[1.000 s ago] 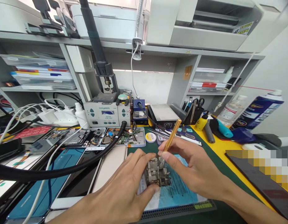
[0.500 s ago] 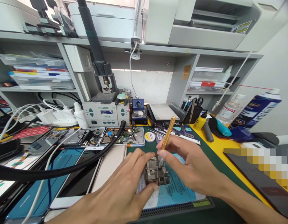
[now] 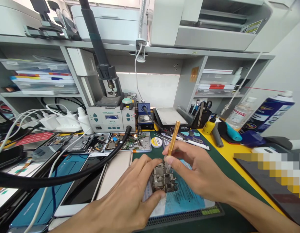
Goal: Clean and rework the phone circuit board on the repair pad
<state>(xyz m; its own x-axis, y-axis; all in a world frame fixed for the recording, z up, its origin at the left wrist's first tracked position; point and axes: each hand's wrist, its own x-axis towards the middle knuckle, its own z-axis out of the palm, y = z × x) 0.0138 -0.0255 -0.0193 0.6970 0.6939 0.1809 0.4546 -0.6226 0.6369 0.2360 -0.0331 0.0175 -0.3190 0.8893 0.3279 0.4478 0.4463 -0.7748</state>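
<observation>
One circuit board, over a blue-and-white sheet, gripped at its edges between thumb and fingers of the left hand. One gold tool, tilted, pinched by thumb and fingertips of the right hand. Beyond: round tin; grey machine.

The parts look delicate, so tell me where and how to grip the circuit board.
Probably grip the circuit board by its far and near edges, from the left, as the left hand does: the face, crowded with parts, points up, and the right hand holds a gold tool over the far right.
</observation>
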